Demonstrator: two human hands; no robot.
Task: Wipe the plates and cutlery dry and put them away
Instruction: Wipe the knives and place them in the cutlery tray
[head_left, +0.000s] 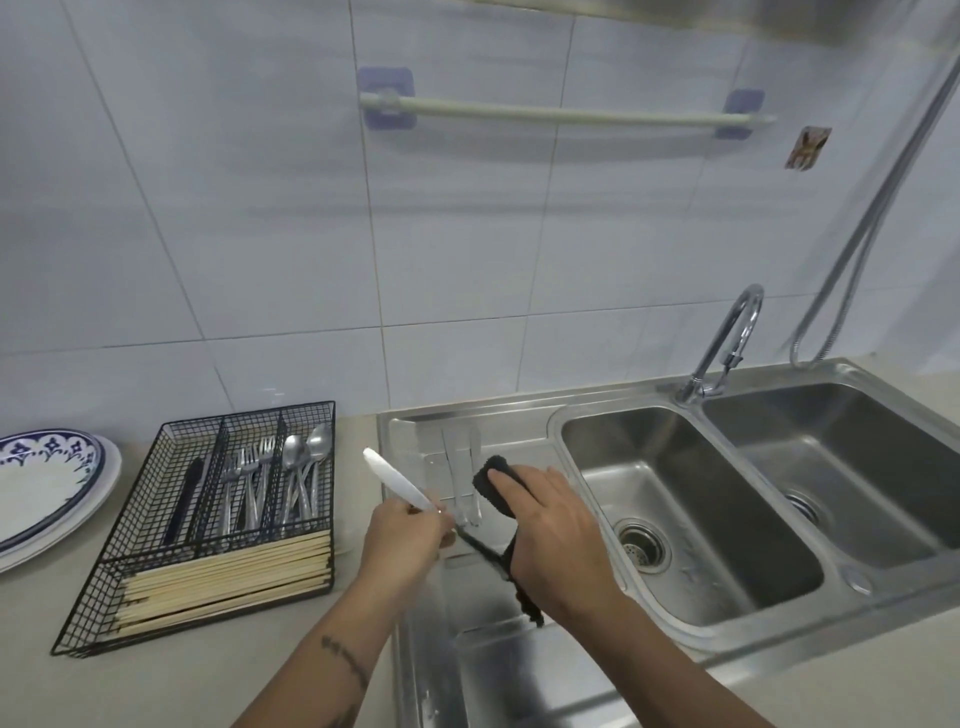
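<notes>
- Head view: the plates at the bench's left edge are cut off by the frame; the lower end of the white-handled utensil is hidden, so its kind cannot be told
- The utensil is gripped in the closed left hand; a dark, nubby cloth is pressed flat under the right hand on the steel drainboard, over two knives
- Forks, spoons and pale chopsticks are held in a black wire tray; behind, glossy white tiles
</notes>
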